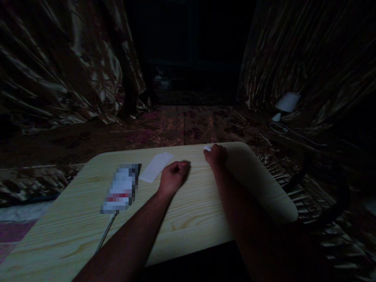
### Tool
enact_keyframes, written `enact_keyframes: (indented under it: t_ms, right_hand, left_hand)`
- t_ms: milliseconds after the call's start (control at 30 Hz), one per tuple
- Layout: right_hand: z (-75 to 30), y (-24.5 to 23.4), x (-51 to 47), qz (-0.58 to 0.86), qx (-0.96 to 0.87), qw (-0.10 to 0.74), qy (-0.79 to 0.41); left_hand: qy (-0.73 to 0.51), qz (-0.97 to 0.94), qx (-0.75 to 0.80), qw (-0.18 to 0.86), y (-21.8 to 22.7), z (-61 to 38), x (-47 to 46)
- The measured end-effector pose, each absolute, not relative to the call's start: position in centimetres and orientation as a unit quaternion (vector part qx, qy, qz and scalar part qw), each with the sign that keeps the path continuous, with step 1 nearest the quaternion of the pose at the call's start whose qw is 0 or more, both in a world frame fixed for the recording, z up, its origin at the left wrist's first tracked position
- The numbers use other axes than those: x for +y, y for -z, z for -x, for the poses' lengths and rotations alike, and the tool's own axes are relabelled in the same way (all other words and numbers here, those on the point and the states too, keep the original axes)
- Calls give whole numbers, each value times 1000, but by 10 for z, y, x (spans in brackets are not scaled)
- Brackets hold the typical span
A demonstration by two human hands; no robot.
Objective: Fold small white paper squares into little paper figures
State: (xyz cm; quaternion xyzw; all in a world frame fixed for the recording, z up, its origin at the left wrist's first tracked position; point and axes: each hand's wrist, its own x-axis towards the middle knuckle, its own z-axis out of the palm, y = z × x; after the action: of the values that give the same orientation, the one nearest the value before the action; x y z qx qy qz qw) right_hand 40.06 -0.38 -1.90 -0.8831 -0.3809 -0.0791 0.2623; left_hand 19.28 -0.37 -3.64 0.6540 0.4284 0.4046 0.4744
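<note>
My left hand (173, 176) rests on the light wooden table (188, 219), its fingers curled inward. Nothing shows between them. Just left of it lies a flat white rectangular sheet or card stack (155, 167), set at a slant. Near the table's far edge, my right hand (216, 156) is closed on a small white piece (207, 148). Only one end of that piece sticks out past the thumb, so its kind is unclear. Further left lies a pixelated object (121, 190) with white and red areas, and a thin pale rod or cable (106, 234) runs from it towards me.
The room is dark. A small white lamp (288, 102) stands on the floor at right, its white cord (305, 138) trailing away. Patterned carpet (188, 121) with fringes lies around the table. Shiny curtains (96, 58) hang at both sides.
</note>
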Motion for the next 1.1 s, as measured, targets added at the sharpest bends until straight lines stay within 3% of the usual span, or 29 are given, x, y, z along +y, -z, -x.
enact_keyframes:
  t_ms: [900,1000,1100]
  right_hand:
    - [-398,20,-10,880,-385,263,89]
    - [-397,19,-10,877,-375,293,73]
    - [-397,6,-11,858,-339,385,30]
  left_hand:
    - [-407,-689,415,432,32,-193,-10]
    - [-407,-689,414,434,31,-193,-10]
    - [-417,-677,415,441,30,-193,-12]
